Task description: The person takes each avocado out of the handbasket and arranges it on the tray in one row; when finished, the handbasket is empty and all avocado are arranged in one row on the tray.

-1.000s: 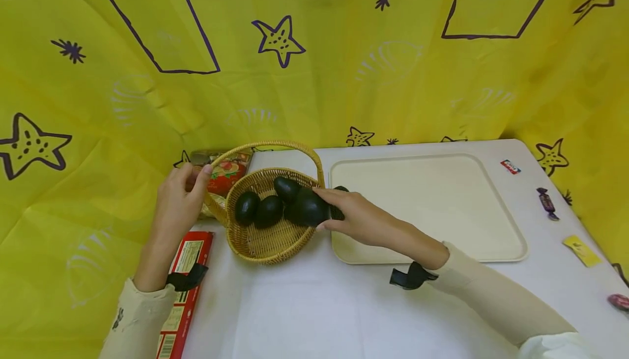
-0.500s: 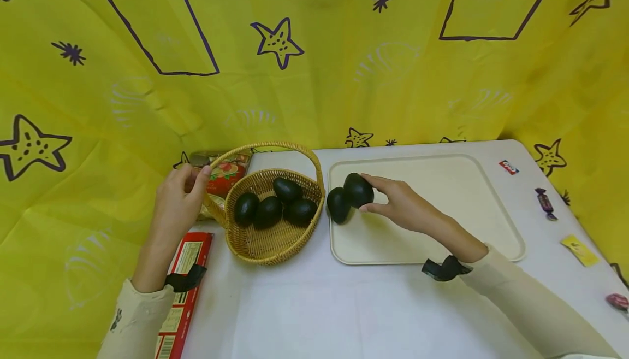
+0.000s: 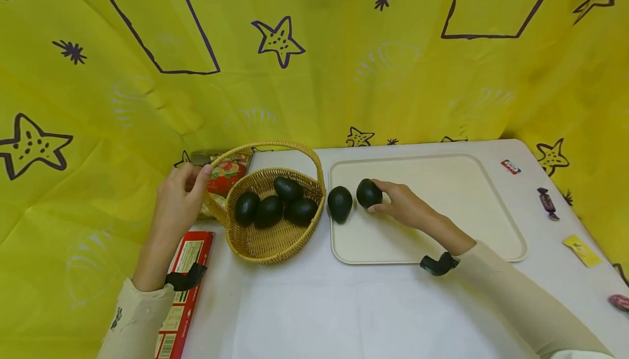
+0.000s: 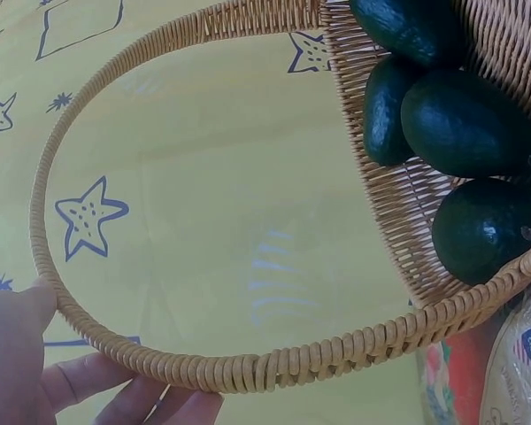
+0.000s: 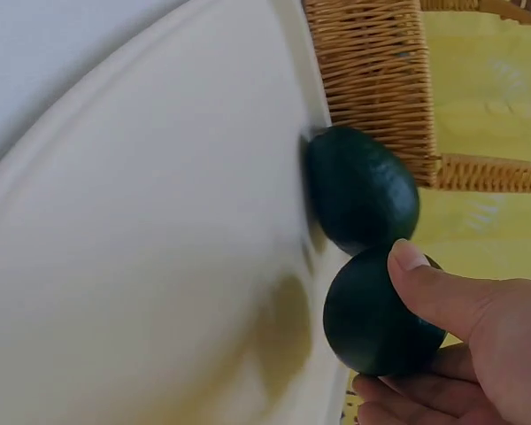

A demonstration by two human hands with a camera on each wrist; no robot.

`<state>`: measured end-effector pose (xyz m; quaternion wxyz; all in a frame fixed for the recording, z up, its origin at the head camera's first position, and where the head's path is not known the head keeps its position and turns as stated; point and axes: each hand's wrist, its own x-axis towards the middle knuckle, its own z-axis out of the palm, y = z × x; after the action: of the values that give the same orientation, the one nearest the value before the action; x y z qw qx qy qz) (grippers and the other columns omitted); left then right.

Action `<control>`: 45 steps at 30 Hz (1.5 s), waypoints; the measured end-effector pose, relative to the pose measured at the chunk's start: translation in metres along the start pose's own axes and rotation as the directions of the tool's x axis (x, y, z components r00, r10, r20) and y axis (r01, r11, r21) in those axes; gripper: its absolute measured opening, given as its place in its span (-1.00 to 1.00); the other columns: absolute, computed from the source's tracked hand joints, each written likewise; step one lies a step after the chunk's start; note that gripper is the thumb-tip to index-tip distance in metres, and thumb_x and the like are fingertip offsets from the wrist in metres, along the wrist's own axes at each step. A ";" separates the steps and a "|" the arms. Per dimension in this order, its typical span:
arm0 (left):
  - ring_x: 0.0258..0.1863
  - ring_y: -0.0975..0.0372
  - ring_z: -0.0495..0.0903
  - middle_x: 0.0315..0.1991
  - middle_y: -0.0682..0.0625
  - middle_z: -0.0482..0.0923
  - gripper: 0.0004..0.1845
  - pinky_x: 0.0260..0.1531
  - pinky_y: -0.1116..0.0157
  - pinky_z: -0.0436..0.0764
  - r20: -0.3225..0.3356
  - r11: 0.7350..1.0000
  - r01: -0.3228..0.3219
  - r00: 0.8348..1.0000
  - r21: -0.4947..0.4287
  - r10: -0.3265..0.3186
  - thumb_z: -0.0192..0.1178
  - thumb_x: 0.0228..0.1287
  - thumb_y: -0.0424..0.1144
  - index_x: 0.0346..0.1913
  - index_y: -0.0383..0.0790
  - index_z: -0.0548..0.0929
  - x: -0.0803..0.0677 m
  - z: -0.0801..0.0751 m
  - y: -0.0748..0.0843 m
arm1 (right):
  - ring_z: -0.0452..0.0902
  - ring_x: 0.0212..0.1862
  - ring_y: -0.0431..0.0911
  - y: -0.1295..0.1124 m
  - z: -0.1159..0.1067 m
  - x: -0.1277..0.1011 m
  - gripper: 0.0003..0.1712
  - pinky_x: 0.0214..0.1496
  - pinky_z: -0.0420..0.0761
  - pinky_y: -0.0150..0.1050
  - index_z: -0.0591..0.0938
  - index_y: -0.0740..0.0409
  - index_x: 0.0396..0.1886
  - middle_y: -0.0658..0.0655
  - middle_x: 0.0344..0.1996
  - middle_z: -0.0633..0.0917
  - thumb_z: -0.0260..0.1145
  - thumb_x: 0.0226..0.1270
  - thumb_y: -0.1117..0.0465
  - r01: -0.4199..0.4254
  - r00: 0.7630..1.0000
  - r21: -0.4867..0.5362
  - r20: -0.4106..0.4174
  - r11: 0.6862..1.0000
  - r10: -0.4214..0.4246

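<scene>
A wicker basket (image 3: 267,239) with a hoop handle (image 4: 88,319) sits on the white table and holds several dark avocados (image 3: 268,210). My left hand (image 3: 178,200) grips the basket's left rim where the handle joins. On the cream tray (image 3: 442,206) to the right lie two avocados. One avocado (image 3: 340,203) rests at the tray's left edge. My right hand (image 3: 399,204) holds the other avocado (image 3: 369,193) on the tray, thumb and fingers curled round it (image 5: 372,323).
A red box (image 3: 182,288) lies by my left forearm, and a snack packet (image 3: 223,170) sits behind the basket. Wrapped sweets (image 3: 546,202) and a yellow slip (image 3: 581,249) lie on the table's right side. Yellow star-patterned cloth rises behind and on both sides.
My right hand lifted an avocado out of the basket, carried it right over the rim and set it down on the tray beside the first one. The left hand stayed put.
</scene>
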<state>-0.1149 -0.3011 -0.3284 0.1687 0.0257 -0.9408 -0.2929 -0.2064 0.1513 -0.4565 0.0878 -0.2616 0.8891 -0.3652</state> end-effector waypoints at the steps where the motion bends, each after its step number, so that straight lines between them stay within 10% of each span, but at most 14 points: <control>1: -0.24 0.04 0.41 -0.23 -0.19 0.48 -0.48 -0.22 0.11 0.35 0.001 1.000 0.001 1.000 0.000 -0.001 0.00 0.67 0.16 -0.16 -0.29 0.58 0.000 0.000 0.000 | 0.34 0.52 0.32 0.002 0.002 0.000 -0.16 0.51 0.33 0.25 0.37 0.40 0.54 0.41 0.47 0.46 0.51 0.40 0.21 -0.009 1.000 0.000 0.003 1.000 0.009; 45: -0.23 0.04 0.41 -0.22 -0.19 0.47 -0.47 -0.22 0.11 0.36 0.015 1.000 0.011 1.000 -0.005 -0.011 -0.01 0.67 0.17 -0.16 -0.29 0.57 0.000 -0.001 0.000 | 0.25 0.55 0.33 -0.021 0.004 -0.002 0.00 0.56 0.24 0.26 0.26 0.34 0.60 0.41 0.52 0.38 0.58 0.33 0.12 -0.043 0.999 -0.061 0.003 0.997 0.043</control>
<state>-0.1142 -0.3012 -0.3275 0.1600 0.0284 -0.9411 -0.2966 -0.1942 0.1372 -0.4448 0.0897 -0.2456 0.9051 -0.3352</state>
